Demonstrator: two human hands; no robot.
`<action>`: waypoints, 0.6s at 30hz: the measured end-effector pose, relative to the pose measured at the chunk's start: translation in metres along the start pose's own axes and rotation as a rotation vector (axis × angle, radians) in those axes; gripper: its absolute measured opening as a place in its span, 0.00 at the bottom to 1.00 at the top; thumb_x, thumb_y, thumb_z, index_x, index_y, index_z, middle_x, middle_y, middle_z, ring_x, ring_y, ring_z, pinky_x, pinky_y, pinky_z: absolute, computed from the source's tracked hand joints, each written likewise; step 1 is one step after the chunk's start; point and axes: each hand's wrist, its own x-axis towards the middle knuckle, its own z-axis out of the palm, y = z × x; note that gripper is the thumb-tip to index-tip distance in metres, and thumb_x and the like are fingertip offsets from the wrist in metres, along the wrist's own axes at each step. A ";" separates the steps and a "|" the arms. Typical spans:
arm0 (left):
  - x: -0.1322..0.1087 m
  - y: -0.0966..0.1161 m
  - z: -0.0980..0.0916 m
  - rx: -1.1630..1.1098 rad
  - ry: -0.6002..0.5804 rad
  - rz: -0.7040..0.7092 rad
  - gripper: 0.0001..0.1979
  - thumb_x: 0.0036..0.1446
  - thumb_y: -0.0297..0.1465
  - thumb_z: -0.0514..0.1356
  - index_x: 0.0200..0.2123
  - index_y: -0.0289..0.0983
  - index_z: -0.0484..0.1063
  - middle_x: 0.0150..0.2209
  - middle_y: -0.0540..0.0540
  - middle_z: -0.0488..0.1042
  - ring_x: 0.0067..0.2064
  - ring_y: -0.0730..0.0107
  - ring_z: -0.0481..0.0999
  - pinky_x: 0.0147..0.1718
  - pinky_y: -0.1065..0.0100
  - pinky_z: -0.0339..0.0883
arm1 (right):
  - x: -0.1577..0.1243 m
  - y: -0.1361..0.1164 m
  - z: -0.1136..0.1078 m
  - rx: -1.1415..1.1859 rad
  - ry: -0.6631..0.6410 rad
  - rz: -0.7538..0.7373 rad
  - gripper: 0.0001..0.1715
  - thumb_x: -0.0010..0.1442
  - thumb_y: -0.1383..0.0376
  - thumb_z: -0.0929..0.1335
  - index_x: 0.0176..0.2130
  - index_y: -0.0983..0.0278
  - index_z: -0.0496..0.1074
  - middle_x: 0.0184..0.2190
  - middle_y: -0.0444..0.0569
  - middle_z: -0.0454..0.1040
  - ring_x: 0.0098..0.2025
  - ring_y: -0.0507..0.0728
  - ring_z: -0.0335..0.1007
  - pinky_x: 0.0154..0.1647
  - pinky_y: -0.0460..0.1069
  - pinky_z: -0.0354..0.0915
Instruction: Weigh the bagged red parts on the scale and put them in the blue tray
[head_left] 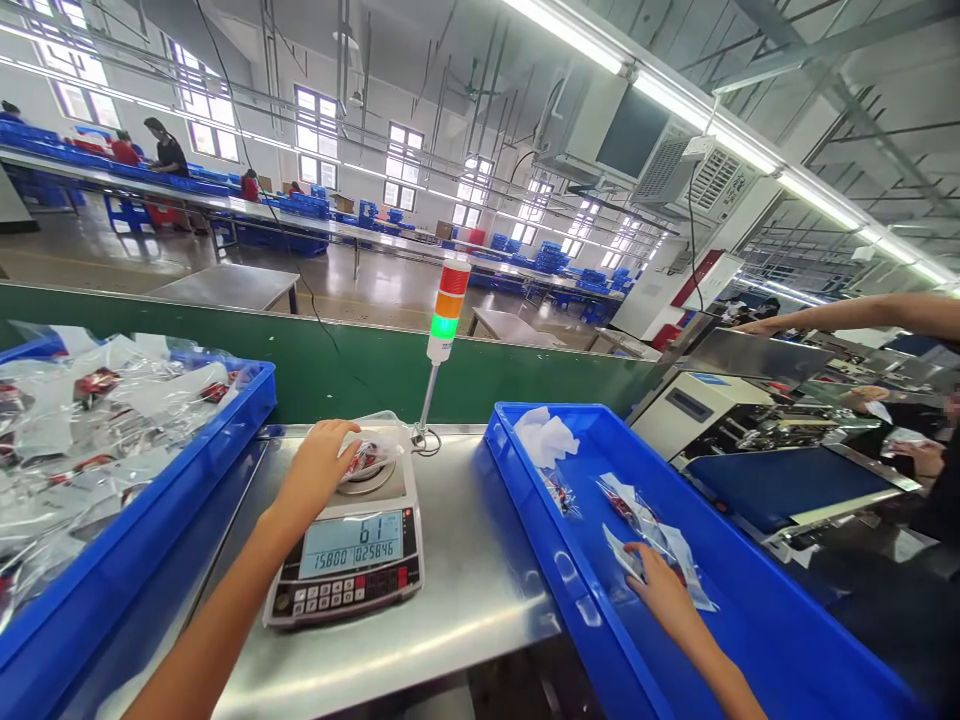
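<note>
My left hand (324,462) rests on the pan of a counting scale (349,555), fingers curled round a clear plastic bag with a red part (373,455). The scale's display is lit with numbers. My right hand (660,585) reaches into the blue tray on the right (525,490) and lies on another clear bag (651,530), fingers bent against it. Two more small bags (551,440) lie further back in that tray.
A blue tray (225,430) heaped with several bagged parts stands at the left. A signal tower (447,310) lit green rises behind the scale. A green conveyor wall (480,375) runs across. A co-worker's arm (847,315) reaches over a machine (697,410) at right.
</note>
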 end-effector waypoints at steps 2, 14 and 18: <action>0.004 0.002 0.003 0.012 -0.038 -0.001 0.20 0.61 0.39 0.49 0.45 0.37 0.77 0.51 0.38 0.80 0.56 0.51 0.75 0.57 0.54 0.68 | -0.006 0.002 -0.010 0.086 0.043 0.002 0.26 0.52 0.61 0.61 0.47 0.62 0.76 0.54 0.58 0.79 0.53 0.66 0.78 0.53 0.57 0.71; 0.012 0.011 0.018 0.123 -0.166 -0.110 0.14 0.63 0.34 0.60 0.50 0.36 0.76 0.53 0.39 0.79 0.56 0.54 0.76 0.55 0.53 0.69 | -0.031 -0.056 -0.075 0.486 0.155 0.065 0.30 0.55 0.45 0.65 0.49 0.59 0.79 0.56 0.55 0.78 0.60 0.70 0.73 0.60 0.63 0.68; 0.018 0.020 0.020 0.141 -0.141 -0.173 0.07 0.63 0.31 0.61 0.40 0.34 0.77 0.43 0.43 0.81 0.47 0.60 0.79 0.51 0.54 0.71 | -0.020 -0.157 -0.100 0.685 0.159 -0.213 0.24 0.62 0.52 0.66 0.53 0.58 0.77 0.62 0.53 0.73 0.64 0.66 0.68 0.61 0.62 0.69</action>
